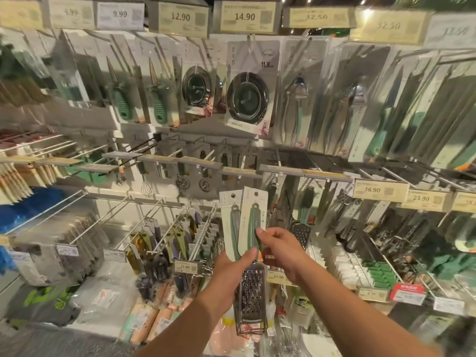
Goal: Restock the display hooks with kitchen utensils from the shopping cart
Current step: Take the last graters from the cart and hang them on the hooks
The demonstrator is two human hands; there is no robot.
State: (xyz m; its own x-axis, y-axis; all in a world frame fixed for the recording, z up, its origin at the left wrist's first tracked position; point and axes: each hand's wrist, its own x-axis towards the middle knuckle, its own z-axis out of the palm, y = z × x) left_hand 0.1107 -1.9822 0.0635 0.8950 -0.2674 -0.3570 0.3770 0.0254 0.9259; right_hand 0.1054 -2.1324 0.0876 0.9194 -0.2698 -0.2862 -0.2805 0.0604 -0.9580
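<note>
Both hands hold up two carded graters, the left hand gripping from below and the right hand pinching the front green handle, card holes at twelve o'clock, probably ready for a hook.

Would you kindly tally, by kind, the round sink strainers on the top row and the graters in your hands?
Sink strainers: 2, one left, one right.
Graters held: 2, one in the left hand, one pinched by the right hand.
Total: 4
</note>
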